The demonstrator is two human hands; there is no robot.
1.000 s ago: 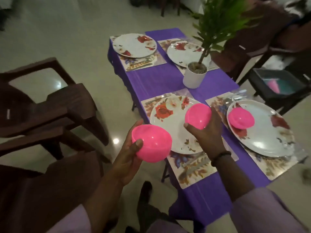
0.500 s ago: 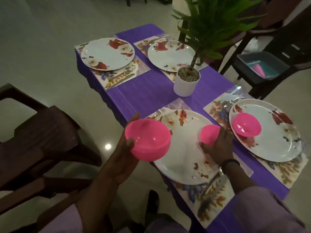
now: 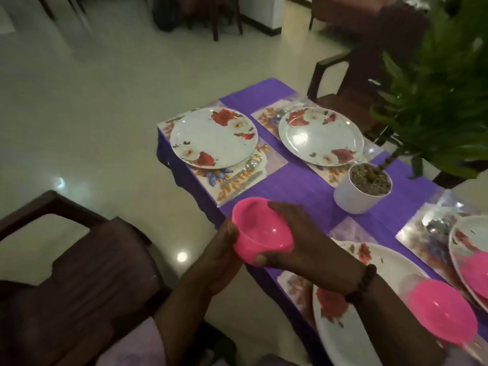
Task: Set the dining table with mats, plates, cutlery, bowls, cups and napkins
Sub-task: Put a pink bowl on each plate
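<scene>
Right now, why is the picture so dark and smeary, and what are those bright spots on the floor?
Head view: dim room, so colours look murky; the near bowl and plate at lower right are motion-blurred; the far plates look sharper; the spots are light glare on the glossy floor.

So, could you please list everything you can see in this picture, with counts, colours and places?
Tablecloth: one, purple, over the table.
Placemats: four, floral, under the plates.
Plates: four, white with red flowers; two far, two near right.
Bowls: three, pink; one held, two on the near plates.
Spoons: two seen, silver, beside plates.
Plant pot: one, white, table centre, green leaves.
Chairs: dark brown, around the table.
Bracelet: one, dark beads, right wrist.
Left hand, right hand: both holding the bowl.
</scene>
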